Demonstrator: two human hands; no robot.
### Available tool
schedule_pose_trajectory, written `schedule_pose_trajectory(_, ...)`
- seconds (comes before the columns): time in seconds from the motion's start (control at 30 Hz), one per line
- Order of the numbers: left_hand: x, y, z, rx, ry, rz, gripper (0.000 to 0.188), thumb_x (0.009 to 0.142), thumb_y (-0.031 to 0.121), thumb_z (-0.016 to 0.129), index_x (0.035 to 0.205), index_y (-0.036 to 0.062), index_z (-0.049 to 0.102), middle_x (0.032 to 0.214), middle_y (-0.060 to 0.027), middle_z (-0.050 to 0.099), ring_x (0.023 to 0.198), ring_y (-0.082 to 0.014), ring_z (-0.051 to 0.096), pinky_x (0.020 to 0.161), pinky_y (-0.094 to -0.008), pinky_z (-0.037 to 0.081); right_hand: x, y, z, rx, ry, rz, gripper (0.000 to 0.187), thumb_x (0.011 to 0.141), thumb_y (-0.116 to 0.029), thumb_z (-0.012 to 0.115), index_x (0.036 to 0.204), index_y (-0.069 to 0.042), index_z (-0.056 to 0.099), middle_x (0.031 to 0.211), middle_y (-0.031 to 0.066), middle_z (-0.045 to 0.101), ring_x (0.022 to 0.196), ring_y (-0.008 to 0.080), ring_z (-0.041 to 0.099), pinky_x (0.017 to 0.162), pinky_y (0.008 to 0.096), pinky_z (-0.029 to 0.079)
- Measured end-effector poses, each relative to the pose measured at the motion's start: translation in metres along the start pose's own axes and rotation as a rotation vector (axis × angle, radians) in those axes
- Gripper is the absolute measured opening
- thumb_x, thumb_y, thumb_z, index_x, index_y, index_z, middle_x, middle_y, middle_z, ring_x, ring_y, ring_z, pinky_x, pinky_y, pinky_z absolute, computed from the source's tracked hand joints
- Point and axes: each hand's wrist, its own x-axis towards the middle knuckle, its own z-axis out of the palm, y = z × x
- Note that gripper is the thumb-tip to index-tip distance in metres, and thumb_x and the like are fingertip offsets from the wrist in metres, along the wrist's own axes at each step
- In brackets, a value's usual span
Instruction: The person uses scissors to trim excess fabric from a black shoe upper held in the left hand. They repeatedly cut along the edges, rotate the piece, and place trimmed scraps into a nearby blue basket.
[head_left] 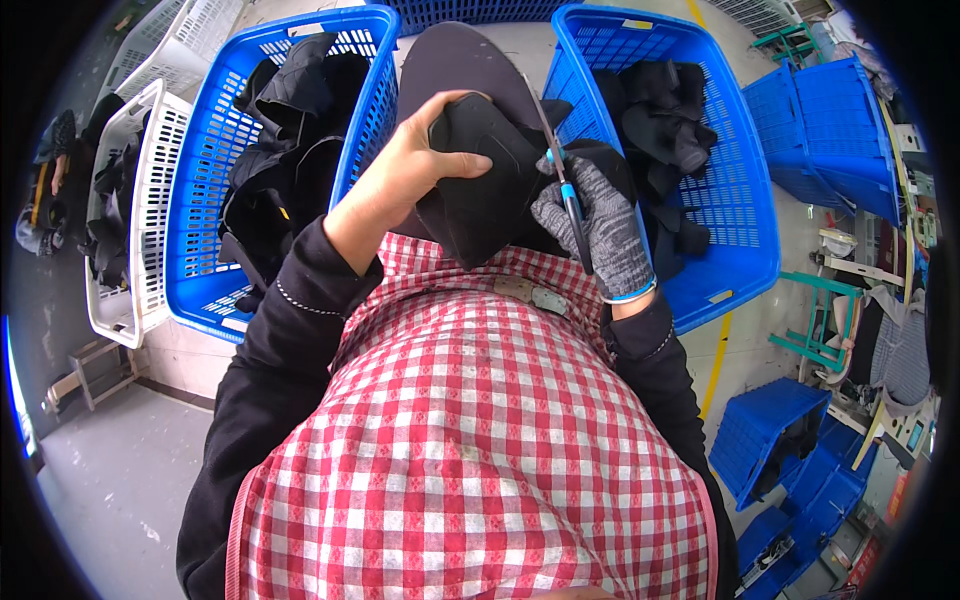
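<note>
One bare, one gloved, both occupied

Held up in the far middle, between two baskets: a black, folded, pointed piece of soft-looking fabric (480,210). Pinched from the left by the bare left hand (415,150), with thumb across the near face and fingers curled over the far edge. At the right, the right hand (605,215) in a speckled grey knitted glove with blue cuff edging, wrapped around long-bladed metal scissors (569,192) with black-and-blue handles. Pointed toward the far side, close along the right edge of the fabric; cannot tell the blades parted from together.

Just beyond the fabric, a smooth, dark, round-ended panel (460,60). To the left, a blue slotted plastic basket (200,150) with loose black pieces (270,190) inside; to the right, a matching blue plastic basket (755,210) with more black pieces heaped in it. Farther left, a white slotted plastic crate (150,200) with dark contents. Across the near middle, a red-and-white checked cloth apron (460,420), flanked by black sleeves (270,370). At far right, stacked blue plastic crates (820,120); nearer, a teal-green metal frame (815,350) and a tilted blue crate (750,435). On the right-hand floor, a yellow stripe (718,360).
</note>
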Motion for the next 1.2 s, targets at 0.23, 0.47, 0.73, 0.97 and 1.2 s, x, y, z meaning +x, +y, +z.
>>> schedule_pose_trajectory(0.23,0.000,-0.002,0.012,-0.057,0.106,-0.059,0.036,0.091,0.003,0.077,0.126,0.0013,0.067,0.103,-0.0064,0.074,0.091,-0.0158,0.072,0.086,-0.0287,0.060,-0.017,0.004,-0.001,0.859,-0.132,0.441,0.033,0.107,-0.021,0.059,0.129,0.004,0.063,0.108,0.0129,0.066,0.100,0.0179,0.065,0.085,0.0287,0.059)
schedule_pose_trajectory(0.47,-0.002,0.008,0.007,0.296,-0.147,0.111,0.022,0.094,0.008,0.076,0.115,0.0017,0.073,0.095,-0.0004,0.074,0.088,-0.0084,0.069,0.086,-0.0235,0.056,-0.035,0.021,0.005,1.759,-0.314,0.603,0.035,0.111,-0.022,0.053,0.133,0.004,0.061,0.119,0.0150,0.068,0.107,0.0204,0.068,0.092,0.0322,0.061)
schedule_pose_trajectory(0.73,0.006,-0.008,0.009,0.108,-0.195,-0.054,0.030,0.093,0.011,0.078,0.120,0.0014,0.068,0.100,-0.0024,0.072,0.087,-0.0083,0.070,0.084,-0.0233,0.058,-0.049,0.032,0.020,1.127,-0.155,0.574,0.035,0.104,-0.007,0.062,0.138,-0.003,0.060,0.118,0.0094,0.070,0.101,0.0145,0.070,0.088,0.0260,0.061)
schedule_pose_trajectory(0.97,0.009,-0.024,0.005,-0.086,-0.176,-0.187,0.033,0.091,0.011,0.080,0.119,0.0012,0.066,0.101,-0.0035,0.072,0.085,-0.0085,0.071,0.082,-0.0231,0.060,-0.054,0.052,0.027,1.259,-0.140,0.510,0.031,0.108,-0.007,0.052,0.138,0.000,0.057,0.125,0.0164,0.066,0.105,0.0227,0.069,0.091,0.0280,0.060)
schedule_pose_trajectory(1.2,0.004,-0.026,0.011,0.019,-0.156,0.018,0.028,0.091,0.010,0.081,0.114,0.0044,0.068,0.099,0.0019,0.070,0.091,-0.0053,0.065,0.086,-0.0228,0.056,-0.046,0.026,0.023,0.850,-0.128,0.421,0.030,0.101,-0.010,0.068,0.129,0.000,0.064,0.112,0.0096,0.070,0.094,0.0166,0.072,0.084,0.0292,0.062)
